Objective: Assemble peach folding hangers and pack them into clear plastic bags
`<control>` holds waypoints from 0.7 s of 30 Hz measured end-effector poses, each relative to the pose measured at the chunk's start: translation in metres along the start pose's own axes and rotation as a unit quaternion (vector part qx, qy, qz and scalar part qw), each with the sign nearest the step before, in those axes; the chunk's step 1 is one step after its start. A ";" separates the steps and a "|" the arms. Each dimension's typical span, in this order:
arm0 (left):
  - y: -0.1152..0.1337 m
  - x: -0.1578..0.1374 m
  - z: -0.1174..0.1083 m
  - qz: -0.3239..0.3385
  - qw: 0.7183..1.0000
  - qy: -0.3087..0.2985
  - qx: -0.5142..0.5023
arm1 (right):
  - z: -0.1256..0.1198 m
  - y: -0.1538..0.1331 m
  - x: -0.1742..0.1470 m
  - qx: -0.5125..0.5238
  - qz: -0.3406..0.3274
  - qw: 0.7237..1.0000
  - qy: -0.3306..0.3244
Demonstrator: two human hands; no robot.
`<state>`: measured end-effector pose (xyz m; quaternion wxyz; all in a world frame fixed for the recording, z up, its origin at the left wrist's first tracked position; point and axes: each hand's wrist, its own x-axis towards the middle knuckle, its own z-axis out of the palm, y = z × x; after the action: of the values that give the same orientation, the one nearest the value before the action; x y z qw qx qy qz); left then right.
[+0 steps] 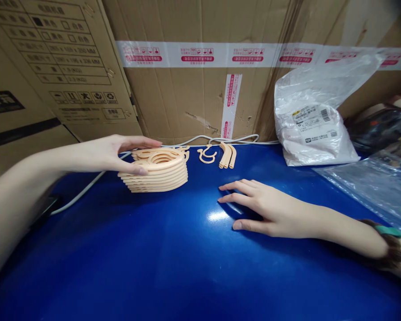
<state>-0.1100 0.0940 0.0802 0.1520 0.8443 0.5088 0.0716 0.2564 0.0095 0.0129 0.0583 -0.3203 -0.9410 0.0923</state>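
My left hand (108, 154) grips the left end of a stack of peach plastic clothes hangers (158, 176), thumb in front and fingers over the back. The hangers look folded and lie piled on the blue tabletop (160, 249). To the right of the stack lie loose peach hooks (207, 155). Beside them are several short curved peach tubes (227, 156), close together. My right hand (270, 207) is open with fingers apart, low over the table in front of the tubes, holding nothing.
Cardboard boxes (173, 96) stand along the back and left. A white cable (83, 191) runs along the table's rear and left. At the right are a white plastic bag with a label (316, 125) and clear plastic wrap (370, 187). A dark object lies behind my left forearm.
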 end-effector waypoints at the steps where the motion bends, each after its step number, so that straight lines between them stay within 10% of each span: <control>1: 0.000 0.000 0.000 -0.001 1.000 0.000 0.002 | 0.000 0.000 0.000 0.000 0.000 1.000 -0.001; 21: -0.001 -0.001 0.000 -0.014 1.000 0.008 0.019 | 0.000 0.000 0.000 0.016 -0.005 1.000 0.011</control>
<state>-0.1112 0.0935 0.0796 0.1330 0.8394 0.5228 0.0671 0.2561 0.0097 0.0132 0.0740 -0.3155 -0.9403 0.1037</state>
